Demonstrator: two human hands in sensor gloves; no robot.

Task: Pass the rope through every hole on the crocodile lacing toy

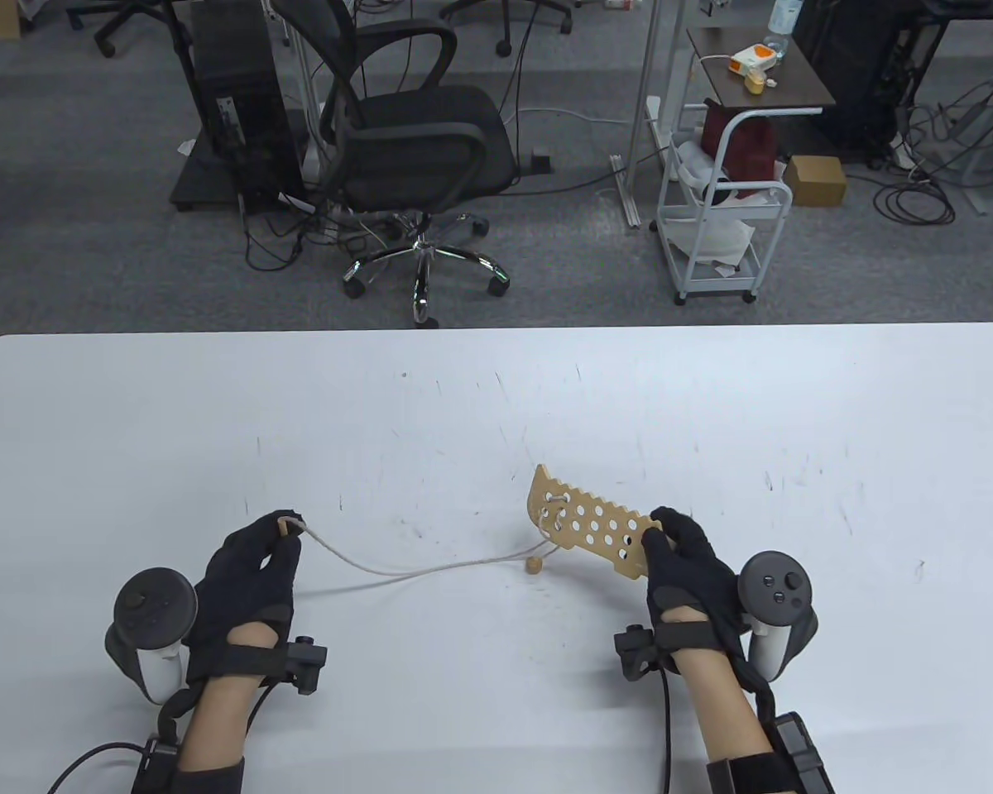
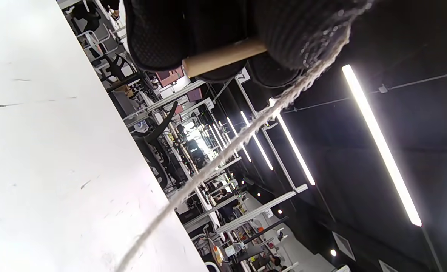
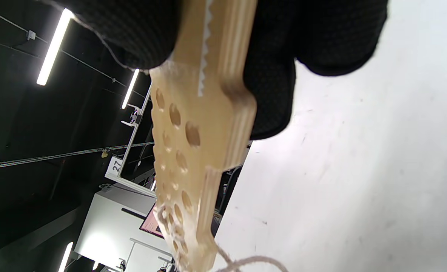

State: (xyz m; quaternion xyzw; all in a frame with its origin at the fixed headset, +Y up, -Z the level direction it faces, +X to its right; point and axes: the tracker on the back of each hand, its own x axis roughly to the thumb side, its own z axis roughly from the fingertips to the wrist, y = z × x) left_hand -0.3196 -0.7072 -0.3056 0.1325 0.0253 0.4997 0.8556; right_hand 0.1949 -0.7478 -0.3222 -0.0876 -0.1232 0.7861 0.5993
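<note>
One white table, one crocodile board pinched at its near end by the right hand, tilted up off the surface. One rope w/ wooden needle tip is gripped by the left hand. Slack should be drawn thru before the next hole is aimed at (most holes unlaced). One bead lies beside.

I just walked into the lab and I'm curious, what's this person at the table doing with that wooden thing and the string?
A person in sensor gloves is lacing a wooden crocodile toy. The right hand holds one end of the toy, lifted over the white table. The left hand pinches the wooden needle tip of the rope. The rope sags across to the toy's far end, where it passes through a few holes; most holes are unlaced. A small wooden bead sits on the table below the toy.
</note>
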